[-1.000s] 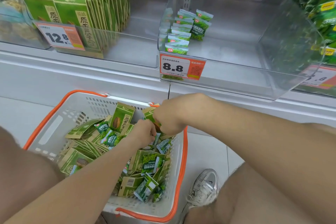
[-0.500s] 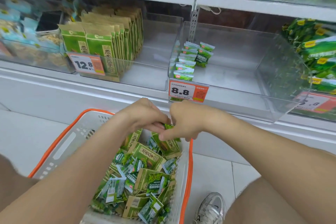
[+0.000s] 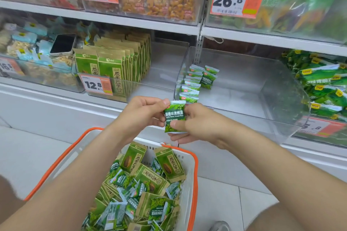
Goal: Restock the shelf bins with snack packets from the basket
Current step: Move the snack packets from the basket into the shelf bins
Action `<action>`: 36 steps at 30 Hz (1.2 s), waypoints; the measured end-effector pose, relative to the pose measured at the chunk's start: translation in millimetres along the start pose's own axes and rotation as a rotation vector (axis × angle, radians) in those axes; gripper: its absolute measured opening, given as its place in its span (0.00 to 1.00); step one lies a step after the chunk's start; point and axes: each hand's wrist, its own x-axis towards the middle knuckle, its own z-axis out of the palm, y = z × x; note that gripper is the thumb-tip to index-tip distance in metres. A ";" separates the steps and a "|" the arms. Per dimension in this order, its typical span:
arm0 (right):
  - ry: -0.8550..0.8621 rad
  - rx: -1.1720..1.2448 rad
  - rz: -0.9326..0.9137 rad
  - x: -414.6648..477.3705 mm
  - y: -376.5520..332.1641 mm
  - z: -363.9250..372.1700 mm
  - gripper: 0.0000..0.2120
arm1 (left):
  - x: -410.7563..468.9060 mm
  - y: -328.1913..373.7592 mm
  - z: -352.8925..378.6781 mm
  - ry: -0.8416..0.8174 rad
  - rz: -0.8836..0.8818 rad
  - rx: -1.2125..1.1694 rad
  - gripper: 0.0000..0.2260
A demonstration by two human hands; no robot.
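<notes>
Snack packet [image 3: 174,116], small and green with "Garlic Flavor Green Peas" printed on it, held upright in the air between both hands, above the far rim of the basket [image 3: 195,174] and just in front of the lower shelf edge. Head view: the left hand [image 3: 144,114] pinches the packet's upper left edge, thumb tip on the top corner. The right hand [image 3: 197,125] pinches the lower right part, thumb across the front, fingers behind. The white, orange-rimmed basket stands on the floor below and holds a loose heap of packets [image 3: 142,184], small green ones mixed with larger kraft-and-green ones. Directly behind the hands a clear bin [image 3: 272,99] holds one row of matching green packets [image 3: 191,86] along its left wall. The bin to its left holds upright kraft packets [image 3: 116,63] behind a 12.8 price tag [image 3: 95,84].
</notes>
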 end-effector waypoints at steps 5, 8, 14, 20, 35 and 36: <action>0.146 0.074 -0.142 -5.1 -13.8 -7.7 0.16 | 4.2 12.0 11.1 0.137 0.235 0.081 0.11; 0.329 0.125 -0.239 -1.2 -22.4 -22.6 0.14 | 11.3 21.2 18.9 0.254 0.411 0.203 0.12; 0.871 -0.228 -0.325 44.8 -13.1 -87.1 0.26 | 35.4 19.2 37.1 0.400 0.625 0.667 0.12; 0.815 -0.430 0.021 112.5 16.9 -149.9 0.19 | 61.4 14.0 53.6 0.263 0.477 0.789 0.26; 0.752 -0.650 0.290 185.2 16.4 -171.5 0.30 | 98.0 15.6 39.5 0.411 0.339 0.923 0.19; 0.756 -0.592 0.297 184.5 15.7 -170.8 0.39 | 99.0 14.4 40.0 0.424 0.344 0.921 0.19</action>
